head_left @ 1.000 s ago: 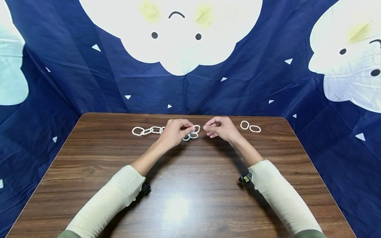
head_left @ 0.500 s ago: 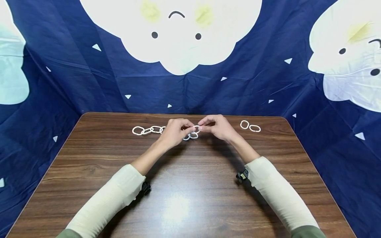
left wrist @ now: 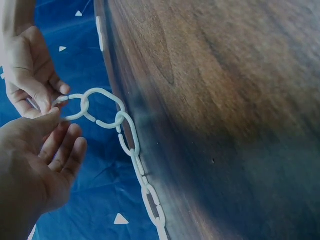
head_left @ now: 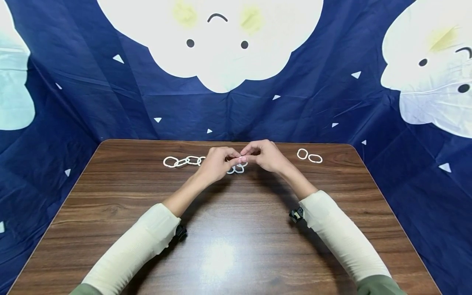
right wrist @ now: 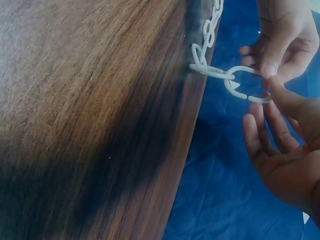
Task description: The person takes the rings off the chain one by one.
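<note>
In the head view, my left hand (head_left: 215, 163) and right hand (head_left: 268, 156) meet near the table's far edge, their thumb tips close together. Both pinch the end link of a white plastic chain (head_left: 181, 162); in the right wrist view this end link (right wrist: 226, 84) is an oval ring with a small gap in its side. It hooks through the neighbouring chain link (left wrist: 102, 91), raised off the table in the left wrist view. From there the chain runs back to the tabletop, passing behind my left hand. My fingertips hide part of the end link.
Two loose white links, a rounder link (head_left: 307, 155) and a longer oval link (head_left: 315, 162), lie apart from the chain on the right. A wooden table (head_left: 236, 205) fills the foreground. Blue cloth (head_left: 147, 98) with cloud prints rises behind and at both sides.
My right hand has moved left from beside the end link to my left fingertips and now pinches that link. The left hand has stayed in place; the loose links have not moved.
</note>
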### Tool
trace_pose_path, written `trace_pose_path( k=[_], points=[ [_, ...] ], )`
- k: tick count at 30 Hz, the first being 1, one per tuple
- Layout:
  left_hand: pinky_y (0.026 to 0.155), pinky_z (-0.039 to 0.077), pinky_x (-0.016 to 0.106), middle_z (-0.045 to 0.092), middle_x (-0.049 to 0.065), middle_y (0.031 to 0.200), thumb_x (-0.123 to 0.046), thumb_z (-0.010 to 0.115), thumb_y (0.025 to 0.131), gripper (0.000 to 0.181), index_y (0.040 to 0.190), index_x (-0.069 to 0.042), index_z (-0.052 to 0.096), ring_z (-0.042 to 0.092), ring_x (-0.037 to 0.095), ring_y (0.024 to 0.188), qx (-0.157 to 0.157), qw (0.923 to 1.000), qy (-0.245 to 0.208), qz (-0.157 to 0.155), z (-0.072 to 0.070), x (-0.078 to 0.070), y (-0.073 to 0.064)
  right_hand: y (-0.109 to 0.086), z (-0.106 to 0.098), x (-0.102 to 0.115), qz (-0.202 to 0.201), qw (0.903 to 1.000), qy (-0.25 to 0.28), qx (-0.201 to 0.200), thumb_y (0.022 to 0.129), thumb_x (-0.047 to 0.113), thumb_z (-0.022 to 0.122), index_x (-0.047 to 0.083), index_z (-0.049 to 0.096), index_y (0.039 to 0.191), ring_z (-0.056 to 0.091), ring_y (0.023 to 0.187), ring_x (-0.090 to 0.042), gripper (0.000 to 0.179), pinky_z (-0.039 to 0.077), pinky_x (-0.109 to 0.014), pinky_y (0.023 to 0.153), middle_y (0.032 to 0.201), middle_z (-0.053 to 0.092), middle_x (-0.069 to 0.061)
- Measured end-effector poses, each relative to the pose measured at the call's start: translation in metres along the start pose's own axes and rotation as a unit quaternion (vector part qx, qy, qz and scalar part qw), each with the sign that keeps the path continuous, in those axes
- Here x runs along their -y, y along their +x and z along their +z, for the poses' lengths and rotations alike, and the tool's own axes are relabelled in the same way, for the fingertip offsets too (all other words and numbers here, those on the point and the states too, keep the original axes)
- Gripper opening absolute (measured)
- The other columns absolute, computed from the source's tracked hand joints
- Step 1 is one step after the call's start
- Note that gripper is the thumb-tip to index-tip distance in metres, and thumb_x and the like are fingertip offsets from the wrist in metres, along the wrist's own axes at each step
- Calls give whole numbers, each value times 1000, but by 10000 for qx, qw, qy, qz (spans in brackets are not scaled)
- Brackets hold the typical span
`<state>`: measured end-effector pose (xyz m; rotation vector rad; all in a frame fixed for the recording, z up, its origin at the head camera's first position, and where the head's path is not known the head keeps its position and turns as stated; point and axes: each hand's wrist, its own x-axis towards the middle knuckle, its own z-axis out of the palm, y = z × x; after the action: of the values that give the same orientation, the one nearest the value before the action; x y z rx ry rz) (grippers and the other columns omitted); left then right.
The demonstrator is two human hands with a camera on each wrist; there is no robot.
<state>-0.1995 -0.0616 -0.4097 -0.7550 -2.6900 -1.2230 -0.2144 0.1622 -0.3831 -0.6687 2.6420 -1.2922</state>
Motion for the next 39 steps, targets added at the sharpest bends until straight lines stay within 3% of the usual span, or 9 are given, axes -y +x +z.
trace_pose_path(
  k=[8, 15, 27, 39],
  points=[
    [83, 62, 36, 87, 3, 107, -19, 82, 105, 13, 111, -10, 88, 77, 17, 92, 34, 9998, 21, -172, 0, 3, -2, -1, 0, -2, 11, 9997, -215, -77, 99, 16, 88, 10, 86, 110, 76, 91, -20, 12, 56, -29, 82, 99, 86, -6],
    [82, 62, 37, 86, 5, 107, -18, 81, 106, 13, 112, -9, 87, 77, 18, 91, 73, 9996, -36, -262, -2, 8, -5, -3, -2, -3, 40, 9995, -255, -174, 101, 12, 86, 9, 86, 111, 78, 96, -24, 11, 58, -30, 86, 104, 86, -9],
    [102, 61, 49, 88, 7, 110, -19, 84, 104, 19, 117, -5, 85, 80, 27, 108, 227, 9978, 6, -623, -1, 27, -4, -2, -3, -2, 59, 9983, -467, -337, 102, 11, 84, 10, 87, 112, 75, 94, -19, 10, 57, -30, 84, 106, 87, -8],
    [91, 61, 39, 87, 8, 108, -17, 84, 103, 22, 121, -5, 83, 79, 22, 99, 433, 9947, -292, -887, 2, 36, -2, -1, -2, 0, 84, 9986, -372, -372, 102, 10, 83, 10, 87, 112, 74, 93, -17, 10, 55, -26, 82, 108, 87, -8]
  ],
)
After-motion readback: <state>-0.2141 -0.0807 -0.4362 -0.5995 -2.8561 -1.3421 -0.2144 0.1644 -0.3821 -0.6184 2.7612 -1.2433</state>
